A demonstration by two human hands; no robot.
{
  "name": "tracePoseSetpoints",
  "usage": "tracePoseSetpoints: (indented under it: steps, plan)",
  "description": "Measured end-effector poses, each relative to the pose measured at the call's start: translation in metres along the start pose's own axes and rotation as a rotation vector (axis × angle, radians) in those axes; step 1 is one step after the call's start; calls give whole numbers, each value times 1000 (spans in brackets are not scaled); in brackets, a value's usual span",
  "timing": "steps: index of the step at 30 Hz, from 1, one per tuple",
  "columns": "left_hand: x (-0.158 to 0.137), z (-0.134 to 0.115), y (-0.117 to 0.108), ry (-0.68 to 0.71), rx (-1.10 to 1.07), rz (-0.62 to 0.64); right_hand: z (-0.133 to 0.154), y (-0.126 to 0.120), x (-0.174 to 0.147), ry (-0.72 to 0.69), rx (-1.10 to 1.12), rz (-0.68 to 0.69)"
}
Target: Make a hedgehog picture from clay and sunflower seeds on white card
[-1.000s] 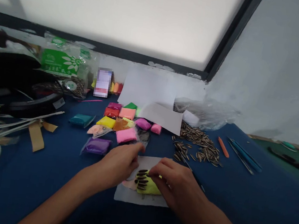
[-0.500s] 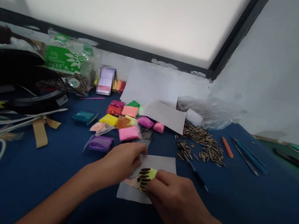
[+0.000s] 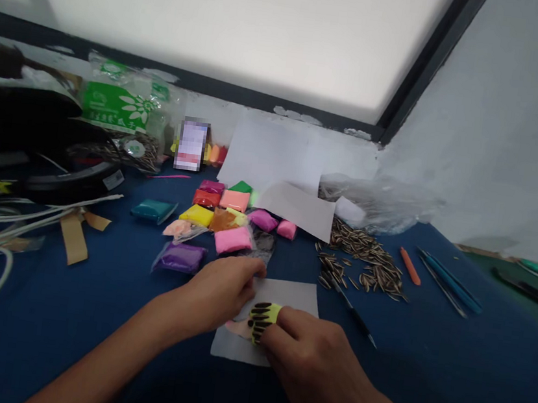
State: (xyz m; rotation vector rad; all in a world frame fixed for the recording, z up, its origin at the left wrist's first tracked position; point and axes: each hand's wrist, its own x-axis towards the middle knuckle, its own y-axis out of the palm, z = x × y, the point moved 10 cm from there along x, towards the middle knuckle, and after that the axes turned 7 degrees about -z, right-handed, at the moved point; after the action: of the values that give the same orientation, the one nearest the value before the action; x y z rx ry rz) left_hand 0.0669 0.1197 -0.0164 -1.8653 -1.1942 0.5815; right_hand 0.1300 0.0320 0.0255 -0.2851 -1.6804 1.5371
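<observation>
A small white paper sheet [image 3: 297, 294] lies before me on the blue table. On it is a flat clay figure: a yellow-green clay part [image 3: 274, 311] studded with dark sunflower seeds in rows, joined on its left to a peach clay part [image 3: 239, 329]. My left hand [image 3: 224, 291] rests over the sheet's upper left edge, fingers curled and pressed down on the paper. Against the right side of the yellow-green clay, my right hand [image 3: 312, 347] has its fingers pinched together. Its fingertips are partly hidden, so whatever they hold does not show.
Beyond the hands lie several colored clay packets [image 3: 233, 240]. Loose sunflower seeds [image 3: 379, 264] and a pen [image 3: 353, 313] are to the right, with an orange tool [image 3: 410, 266] and blue tweezers [image 3: 452, 283] farther out. White cables [image 3: 9, 261] and a black headset [image 3: 80, 181] occupy the left.
My right hand's fingers have shifted slightly on the yellow-green clay, baring a little more of the seeds. The left hand stays nearly in place.
</observation>
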Motion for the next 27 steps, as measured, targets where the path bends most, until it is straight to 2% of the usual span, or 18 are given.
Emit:
tracePoseSetpoints:
  steps: [8, 16, 23, 27]
  plan:
    - [0, 1, 1, -5, 6, 6, 6, -5, 1, -64, -64, -80]
    - [-1, -1, 0, 0, -12, 13, 7, 7, -3, -45, -57, 24]
    - [0, -2, 0, -4, -11, 14, 8, 9, -4, -47, -92, -33]
    - [-1, 0, 0, -1, -12, 4, 8, 0, -2, -45, -116, -49]
